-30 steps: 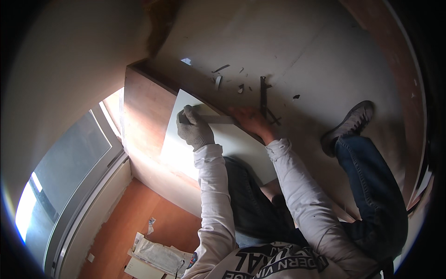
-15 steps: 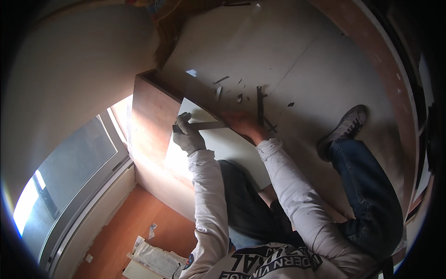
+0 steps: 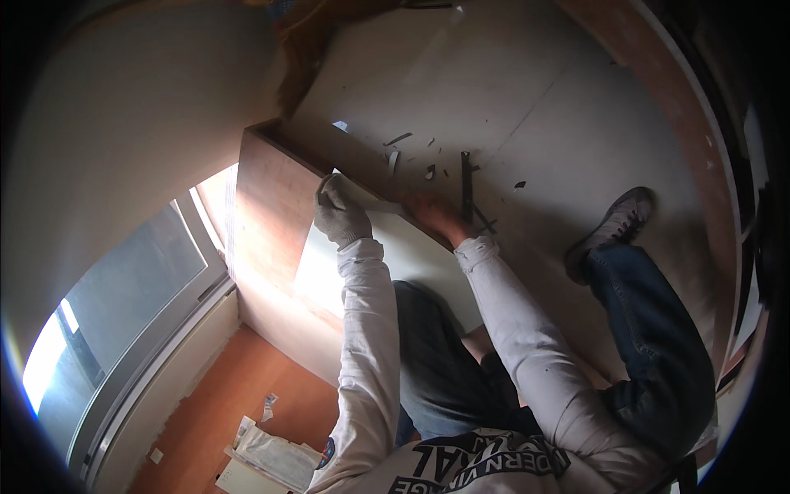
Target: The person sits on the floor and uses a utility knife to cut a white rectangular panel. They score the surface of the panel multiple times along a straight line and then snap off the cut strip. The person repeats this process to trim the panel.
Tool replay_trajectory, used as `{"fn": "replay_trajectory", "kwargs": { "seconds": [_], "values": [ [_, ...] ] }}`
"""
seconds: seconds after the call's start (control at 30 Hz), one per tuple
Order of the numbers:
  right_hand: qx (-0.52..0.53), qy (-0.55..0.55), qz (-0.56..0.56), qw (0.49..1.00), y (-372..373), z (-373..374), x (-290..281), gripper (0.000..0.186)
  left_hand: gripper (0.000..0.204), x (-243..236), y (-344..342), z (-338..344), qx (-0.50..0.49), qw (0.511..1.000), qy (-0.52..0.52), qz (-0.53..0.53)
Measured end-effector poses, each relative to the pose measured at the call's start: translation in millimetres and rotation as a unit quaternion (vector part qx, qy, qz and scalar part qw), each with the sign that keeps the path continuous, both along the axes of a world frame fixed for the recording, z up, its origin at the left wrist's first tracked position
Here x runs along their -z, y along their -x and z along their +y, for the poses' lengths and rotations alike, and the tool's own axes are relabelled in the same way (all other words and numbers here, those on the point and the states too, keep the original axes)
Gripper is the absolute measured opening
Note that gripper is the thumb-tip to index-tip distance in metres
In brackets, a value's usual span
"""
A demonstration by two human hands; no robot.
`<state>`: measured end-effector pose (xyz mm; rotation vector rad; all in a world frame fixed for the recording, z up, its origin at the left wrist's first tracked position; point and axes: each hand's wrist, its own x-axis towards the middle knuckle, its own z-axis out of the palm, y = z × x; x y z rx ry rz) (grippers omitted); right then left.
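Left hand in grey knitted glove [image 3: 341, 216] has shifted up toward the top corner of the flat white panel [image 3: 420, 255]; less of the thin flat grey strip [image 3: 385, 207] shows between hands now, so probably a re-angle; strip lies over the panel, on the pale-brown wooden box [image 3: 276, 193]; left grip looks folded round its end; bare right hand [image 3: 434, 216] at the other, can't tell if pinching; only lettering: dark print on light shirt [image 3: 502, 461], no brand labels made out.
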<state>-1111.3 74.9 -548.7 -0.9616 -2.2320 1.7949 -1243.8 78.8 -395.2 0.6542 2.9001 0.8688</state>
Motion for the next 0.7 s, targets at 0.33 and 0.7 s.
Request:
{"fn": "replay_trajectory", "kwargs": {
  "seconds": [0.33, 0.7],
  "values": [
    [-0.004, -0.064, 0.02, 0.998, 6.5, 14.5, -22.7, 0.021, 0.051, -23.5, -21.9, -7.8, -0.133, 0.976, -0.139, -0.103],
    [0.019, -0.097, 0.016, 0.995, -14.2, 12.6, -38.0, 0.034, 0.036, -10.5, -46.6, -22.5, 0.024, 0.998, -0.053, -0.032]
  ]
}}
